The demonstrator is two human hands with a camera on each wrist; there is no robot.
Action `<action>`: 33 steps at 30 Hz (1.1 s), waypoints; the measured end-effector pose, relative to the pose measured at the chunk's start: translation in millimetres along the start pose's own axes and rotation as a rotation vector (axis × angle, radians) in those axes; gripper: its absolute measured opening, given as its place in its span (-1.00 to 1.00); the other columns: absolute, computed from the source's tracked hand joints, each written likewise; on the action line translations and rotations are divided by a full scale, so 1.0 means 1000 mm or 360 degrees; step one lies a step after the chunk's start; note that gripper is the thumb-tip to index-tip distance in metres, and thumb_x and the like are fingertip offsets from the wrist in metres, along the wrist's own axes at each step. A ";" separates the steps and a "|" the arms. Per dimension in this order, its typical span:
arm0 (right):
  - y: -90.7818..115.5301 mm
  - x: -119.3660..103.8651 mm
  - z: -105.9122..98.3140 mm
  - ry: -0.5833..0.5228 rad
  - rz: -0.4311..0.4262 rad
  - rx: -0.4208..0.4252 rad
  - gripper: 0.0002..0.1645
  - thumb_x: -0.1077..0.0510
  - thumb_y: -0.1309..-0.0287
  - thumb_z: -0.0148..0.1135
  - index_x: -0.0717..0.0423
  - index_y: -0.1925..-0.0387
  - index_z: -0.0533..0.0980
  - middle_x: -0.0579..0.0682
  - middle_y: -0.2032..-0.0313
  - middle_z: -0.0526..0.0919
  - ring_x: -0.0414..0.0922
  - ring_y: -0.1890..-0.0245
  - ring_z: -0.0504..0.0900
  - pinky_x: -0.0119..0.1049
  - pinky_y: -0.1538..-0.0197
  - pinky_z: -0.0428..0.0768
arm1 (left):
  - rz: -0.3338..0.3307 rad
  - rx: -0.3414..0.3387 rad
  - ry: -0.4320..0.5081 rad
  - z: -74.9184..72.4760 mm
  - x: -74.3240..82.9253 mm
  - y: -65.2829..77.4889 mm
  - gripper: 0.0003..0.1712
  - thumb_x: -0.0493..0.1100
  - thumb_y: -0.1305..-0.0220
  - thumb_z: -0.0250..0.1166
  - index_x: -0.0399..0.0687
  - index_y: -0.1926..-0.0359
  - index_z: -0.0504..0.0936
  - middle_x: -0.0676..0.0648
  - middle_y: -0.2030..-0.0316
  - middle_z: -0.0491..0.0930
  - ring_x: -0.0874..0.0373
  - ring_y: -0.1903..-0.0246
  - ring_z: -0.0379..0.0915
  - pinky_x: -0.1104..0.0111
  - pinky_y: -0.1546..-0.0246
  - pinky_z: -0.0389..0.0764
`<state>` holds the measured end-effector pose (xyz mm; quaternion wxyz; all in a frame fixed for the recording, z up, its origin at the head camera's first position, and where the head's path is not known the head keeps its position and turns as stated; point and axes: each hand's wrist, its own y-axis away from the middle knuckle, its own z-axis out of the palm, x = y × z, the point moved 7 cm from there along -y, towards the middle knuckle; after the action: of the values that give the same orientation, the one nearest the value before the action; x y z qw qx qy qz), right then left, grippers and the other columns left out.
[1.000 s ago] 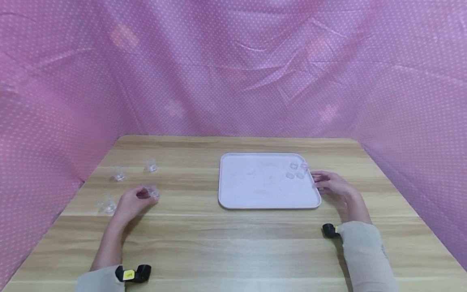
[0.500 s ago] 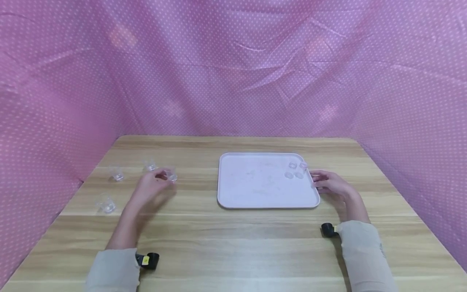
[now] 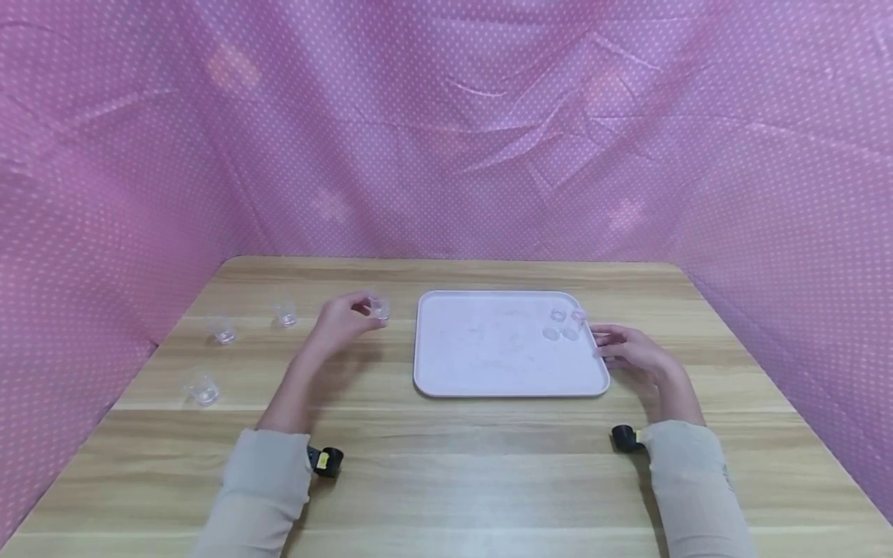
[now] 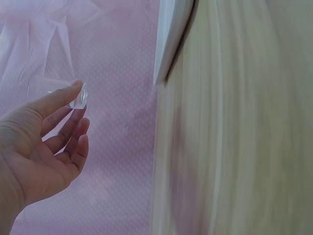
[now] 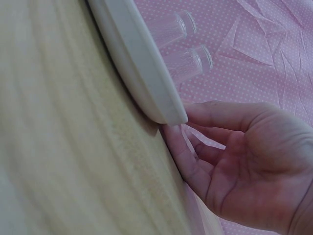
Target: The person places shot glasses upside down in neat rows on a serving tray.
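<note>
Between thumb and fingers my left hand (image 3: 338, 322) pinches a small clear glass (image 3: 379, 308), held above the table left of the white tray (image 3: 488, 387). The left wrist view shows that glass (image 4: 78, 98) at the fingertips, its thick end toward the tray. At the tray's right edge, my right hand (image 3: 631, 347) holds the rim. In the right wrist view the right hand (image 5: 244, 161) has its thumb on the tray's upper side and fingers under the edge (image 5: 168, 110). Several clear glasses (image 3: 570, 333) stand grouped on the tray's right side.
Three more clear glasses stand at the table's left: a back one (image 3: 285, 316), a middle one (image 3: 224, 334) and a front one (image 3: 204, 392). Pink dotted cloth (image 3: 446, 155) hangs around the wooden table (image 3: 460, 480).
My left hand has carried the glass rightward and away from me, toward the tray. The right hand stays at the tray's edge, nearly unmoved.
</note>
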<state>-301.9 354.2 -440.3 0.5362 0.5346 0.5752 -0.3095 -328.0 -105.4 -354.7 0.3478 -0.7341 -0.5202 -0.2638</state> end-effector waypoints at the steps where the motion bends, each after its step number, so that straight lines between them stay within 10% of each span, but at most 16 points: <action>1: 0.000 0.000 0.000 0.0005 -0.0001 0.0003 -0.29 0.43 -0.15 0.05 0.44 -0.30 0.02 0.30 0.02 0.35 -0.21 0.21 0.51 -0.23 0.07 0.53 | 0.0004 -0.0007 0.0002 0.004 0.002 -0.003 -0.59 -0.26 0.04 0.42 -0.29 0.12 0.57 -0.22 0.24 0.57 -0.06 0.19 0.47 0.23 0.23 0.52; 33: -0.001 0.002 0.000 0.0006 -0.0010 0.0010 -0.29 0.41 -0.15 0.07 0.43 -0.29 0.04 0.30 0.02 0.35 -0.22 0.20 0.50 -0.25 0.07 0.53 | 0.0087 -0.0325 0.0062 0.113 0.073 -0.054 -0.63 -0.27 0.00 0.40 -0.26 0.11 0.60 -0.14 0.21 0.61 0.02 0.17 0.48 0.36 0.16 0.49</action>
<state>-302.8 354.9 -442.0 0.5325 0.5349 0.5771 -0.3119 -353.2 37.0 -357.4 0.2882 -0.7744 -0.4636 -0.3200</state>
